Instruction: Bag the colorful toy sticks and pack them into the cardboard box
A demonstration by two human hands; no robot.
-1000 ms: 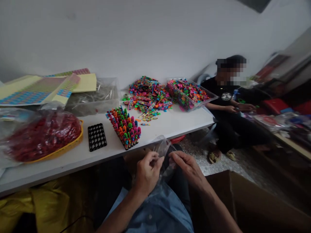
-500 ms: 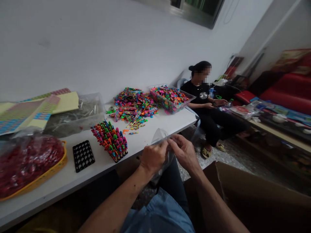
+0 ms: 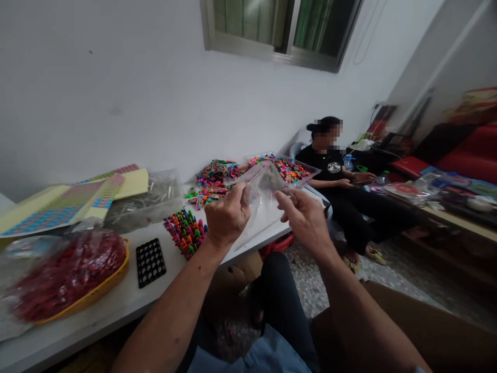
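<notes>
A clear plastic bag (image 3: 261, 204) is stretched between my two hands, above the table's front edge. My left hand (image 3: 229, 212) is closed round the bag's left side. At the other side, my right hand (image 3: 305, 215) pinches the bag's edge between thumb and fingers. Behind the bag lies a pile of small colourful plastic pieces (image 3: 212, 178), partly covered by it. Left of my left hand stands a block of upright colourful pieces (image 3: 185, 233), packed close together; my wrist hides part of it.
A black tray with holes (image 3: 150, 263) and a yellow basket (image 3: 116, 277) holding bagged red pieces lie on the white table. Printed sheets (image 3: 73, 199) rest at the back left. A clear tub (image 3: 306, 178) holds colourful pieces. A person (image 3: 330, 171) sits beyond; a cardboard box (image 3: 407, 316) stands right.
Both hands have risen and moved apart, lifting the plastic bag and spreading it over the table edge. The camera view has tilted up, showing more of the window.
</notes>
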